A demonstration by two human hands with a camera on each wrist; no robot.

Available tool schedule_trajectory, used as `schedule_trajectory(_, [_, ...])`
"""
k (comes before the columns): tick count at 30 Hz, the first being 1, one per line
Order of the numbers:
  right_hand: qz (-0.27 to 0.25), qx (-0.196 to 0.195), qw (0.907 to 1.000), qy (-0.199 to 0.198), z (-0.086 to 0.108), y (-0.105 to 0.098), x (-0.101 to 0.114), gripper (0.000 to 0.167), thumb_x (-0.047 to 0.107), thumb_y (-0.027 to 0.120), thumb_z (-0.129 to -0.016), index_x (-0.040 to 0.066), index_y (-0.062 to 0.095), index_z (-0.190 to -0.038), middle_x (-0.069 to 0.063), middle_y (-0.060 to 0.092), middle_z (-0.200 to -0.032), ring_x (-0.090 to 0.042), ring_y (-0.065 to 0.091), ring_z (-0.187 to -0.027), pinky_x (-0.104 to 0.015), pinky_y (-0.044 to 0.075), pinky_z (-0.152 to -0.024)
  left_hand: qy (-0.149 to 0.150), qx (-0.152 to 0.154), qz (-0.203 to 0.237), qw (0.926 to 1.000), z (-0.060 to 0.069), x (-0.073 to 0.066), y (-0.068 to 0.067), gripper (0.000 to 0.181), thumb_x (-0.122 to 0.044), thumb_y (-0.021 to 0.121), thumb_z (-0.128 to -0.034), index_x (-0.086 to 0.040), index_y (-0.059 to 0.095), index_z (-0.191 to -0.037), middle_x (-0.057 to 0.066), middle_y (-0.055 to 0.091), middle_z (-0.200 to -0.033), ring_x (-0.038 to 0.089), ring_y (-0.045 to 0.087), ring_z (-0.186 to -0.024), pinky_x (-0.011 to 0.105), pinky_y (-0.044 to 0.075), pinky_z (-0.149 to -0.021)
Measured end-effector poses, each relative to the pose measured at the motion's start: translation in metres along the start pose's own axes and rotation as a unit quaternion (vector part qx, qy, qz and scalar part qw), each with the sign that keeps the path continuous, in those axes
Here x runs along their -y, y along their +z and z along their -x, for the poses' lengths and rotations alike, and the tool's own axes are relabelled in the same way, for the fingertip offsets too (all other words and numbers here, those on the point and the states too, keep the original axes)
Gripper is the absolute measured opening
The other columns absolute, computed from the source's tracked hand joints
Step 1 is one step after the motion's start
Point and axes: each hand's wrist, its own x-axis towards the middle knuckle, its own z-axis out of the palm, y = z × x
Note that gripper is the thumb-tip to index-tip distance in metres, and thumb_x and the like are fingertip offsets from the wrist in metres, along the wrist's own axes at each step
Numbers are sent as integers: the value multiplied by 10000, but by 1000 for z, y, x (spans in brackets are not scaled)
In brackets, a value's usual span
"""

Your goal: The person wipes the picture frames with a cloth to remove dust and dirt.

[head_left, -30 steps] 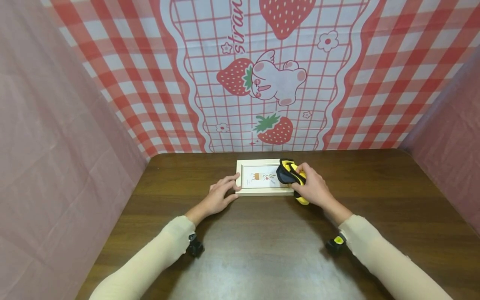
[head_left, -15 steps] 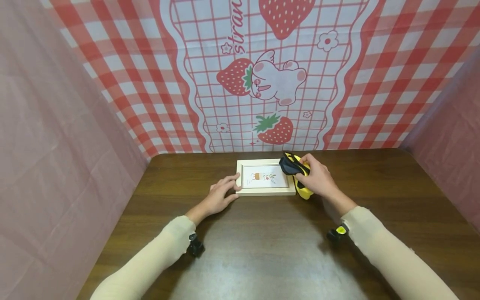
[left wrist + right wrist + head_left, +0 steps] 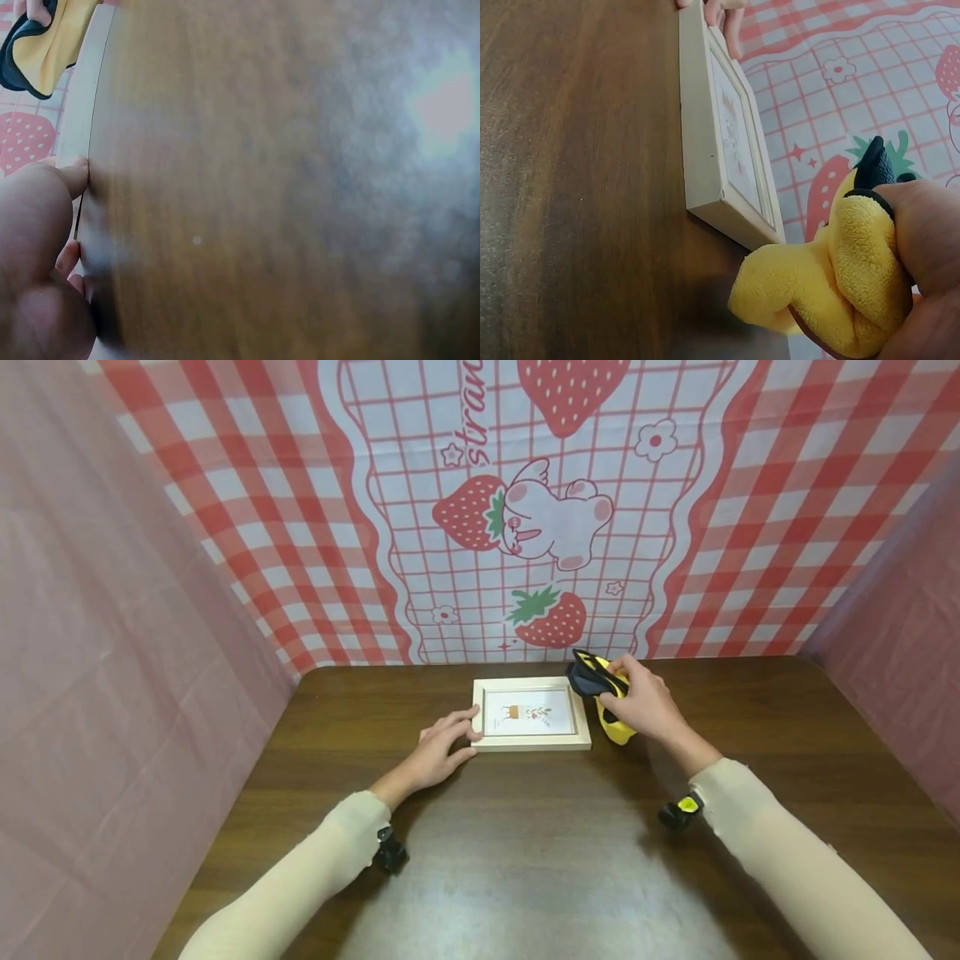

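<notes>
A cream picture frame (image 3: pixel 531 744) with a small plant print lies flat near the table's back edge. My left hand (image 3: pixel 438 752) holds its left end, the thumb on the near side and fingers at the rim. In the right wrist view, some left fingers (image 3: pixel 733 30) show over the frame's far end. My right hand (image 3: pixel 648 703) grips a bunched, fluffy yellow cloth (image 3: pixel 855 270) with a dark side and black edging. The cloth is just beyond the frame's right end, its lower part hanging loose. My right fingertips are partly hidden by the cloth.
Dark wood table (image 3: pixel 495 852) spreads in front of the frame, with a bright glare. Behind it rises a red-and-white checked strawberry cloth backdrop (image 3: pixel 420 527). Pink fabric walls (image 3: pixel 135 677) flank both sides. A small black camera (image 3: pixel 390 852) sits on the left wrist.
My right hand has carried the cloth away to the right and back, off the frame's right end, uncovering the whole print. My left hand and the frame have stayed put.
</notes>
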Motion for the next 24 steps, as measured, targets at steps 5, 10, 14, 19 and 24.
schedule_trajectory(5, [14, 143, 9997, -205, -6, -3, 4, 410, 146, 744, -1005, 24, 577, -1359, -308, 700, -1410, -412, 677, -1148, -451, 572, -909, 6, -11, 28, 10000, 0, -1, -1, 113, -121, 730, -1078, -66, 725, -1177, 175, 458, -1792, 506, 508, -1578, 763, 376, -1179])
schedule_trajectory(10, [-69, 110, 9993, -363, -13, -9, 12, 405, 125, 748, -1016, 32, 576, -1371, -309, 685, -1427, -423, 683, -1131, -433, 609, -859, -7, -20, 7, 10000, 0, -1, -1, 119, -124, 732, -1077, -68, 727, -1182, 173, 463, -1789, 504, 515, -1571, 763, 376, -1181])
schedule_trajectory(14, [-47, 111, 9988, -481, -16, -10, 17, 404, 125, 752, -1004, 45, 575, -1359, -324, 692, -1398, -418, 683, -1082, -384, 596, -790, -13, -28, 13, 10000, 1, -3, -1, 126, -124, 735, -1074, -68, 730, -1187, 170, 465, -1789, 501, 519, -1568, 763, 376, -1182])
schedule_trajectory(19, [26, 206, 9978, -628, -20, -6, 16, 391, 99, 739, -993, 63, 578, -1348, -325, 707, -1371, -416, 668, -1094, -421, 589, -824, -41, -15, 42, 10000, 1, -3, -1, 117, -122, 733, -1073, -66, 722, -1176, 170, 458, -1793, 504, 508, -1579, 766, 367, -1192])
schedule_trajectory(24, [100, 159, 9969, -768, -23, -4, 19, 370, 72, 732, -986, 81, 592, -1328, -307, 715, -1345, -409, 661, -1093, -472, 571, -858, -10, -48, 25, 10000, 1, -2, -1, 110, -120, 734, -1072, -65, 714, -1165, 175, 461, -1790, 505, 507, -1580, 763, 372, -1185])
